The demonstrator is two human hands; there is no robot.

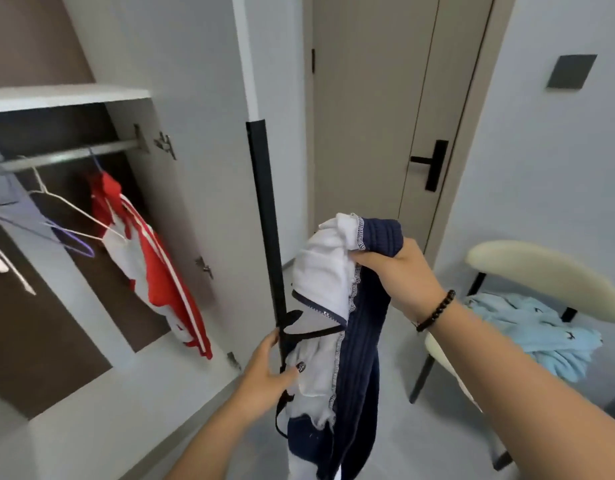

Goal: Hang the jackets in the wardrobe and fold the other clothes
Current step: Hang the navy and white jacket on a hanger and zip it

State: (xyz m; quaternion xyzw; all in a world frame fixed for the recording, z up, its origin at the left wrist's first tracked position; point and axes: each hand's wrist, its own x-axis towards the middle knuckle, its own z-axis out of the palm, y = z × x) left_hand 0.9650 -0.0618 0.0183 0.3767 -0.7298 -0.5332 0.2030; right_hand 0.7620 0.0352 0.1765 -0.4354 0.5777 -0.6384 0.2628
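Left hand pinches a black hanger poking out of the jacket, thumb pressed on the white lining. Right hand clenches the bunched top of the same jacket, navy ribbed cuff over the knuckles. Jacket is navy with white lining, turned partly inside out, stitched seams showing. It hangs between and below both hands, long axis vertical, top at the right hand, bottom trailing downward, held in front of the open wardrobe.
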